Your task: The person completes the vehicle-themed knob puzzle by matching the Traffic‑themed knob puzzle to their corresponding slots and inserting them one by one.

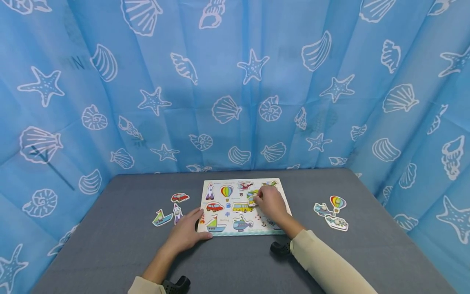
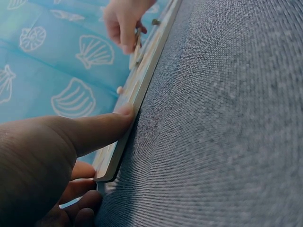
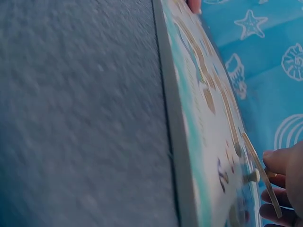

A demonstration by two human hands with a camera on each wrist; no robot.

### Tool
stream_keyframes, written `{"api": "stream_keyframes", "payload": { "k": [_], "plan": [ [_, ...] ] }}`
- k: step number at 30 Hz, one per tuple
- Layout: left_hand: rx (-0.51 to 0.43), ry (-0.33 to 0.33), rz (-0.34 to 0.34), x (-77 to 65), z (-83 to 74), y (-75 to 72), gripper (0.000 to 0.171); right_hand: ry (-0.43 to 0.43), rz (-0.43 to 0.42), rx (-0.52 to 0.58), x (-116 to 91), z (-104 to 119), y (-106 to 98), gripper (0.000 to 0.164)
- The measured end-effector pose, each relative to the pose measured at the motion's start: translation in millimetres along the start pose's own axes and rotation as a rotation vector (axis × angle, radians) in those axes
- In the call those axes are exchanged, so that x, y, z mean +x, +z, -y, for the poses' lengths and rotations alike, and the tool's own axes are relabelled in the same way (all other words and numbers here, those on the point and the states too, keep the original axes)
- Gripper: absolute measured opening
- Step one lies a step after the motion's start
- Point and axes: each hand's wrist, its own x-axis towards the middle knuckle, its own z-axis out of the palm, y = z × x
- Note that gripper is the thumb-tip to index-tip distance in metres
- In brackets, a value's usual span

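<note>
A wooden puzzle board (image 1: 224, 220) printed with vehicles lies on the table. My left hand (image 1: 186, 232) holds its near left corner, the thumb (image 2: 102, 130) along the front edge and the fingers round the left side. Over the board's right half, my right hand (image 1: 271, 201) pinches a thin puzzle piece (image 3: 262, 175) between thumb and fingers. The piece is tilted above the board. In the head view it shows a pale rim and yellow-green colour, and the fingers partly cover it. A small knob (image 3: 255, 176) stands up from the board beside it.
Left of the board lie loose pieces: a red car (image 1: 180, 197), a sailboat (image 1: 162, 218) and a rocket (image 1: 178, 213). At the right are a balloon piece (image 1: 337, 202), a blue vehicle piece (image 1: 323, 209) and a ship piece (image 1: 337, 223). A blue shell-print curtain (image 1: 235, 134) hangs behind the grey table (image 1: 242, 265).
</note>
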Motion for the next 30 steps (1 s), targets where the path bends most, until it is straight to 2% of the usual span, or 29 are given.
{"api": "stream_keyframes", "payload": {
  "k": [5,13,20,30],
  "plan": [
    [0.002,0.000,-0.001,0.6,-0.6,-0.4,0.087,-0.044,-0.024,-0.014,-3,3,6,0.021],
    [-0.002,-0.003,0.008,0.4,0.3,0.7,0.088,-0.055,-0.037,-0.019,-6,8,9,0.021],
    [0.001,0.005,-0.001,0.1,0.0,0.5,0.087,-0.134,-0.067,-0.021,-6,15,14,0.021],
    [-0.006,-0.001,0.005,0.1,-1.0,-0.4,0.087,-0.139,-0.026,-0.017,-6,25,22,0.023]
  ]
}}
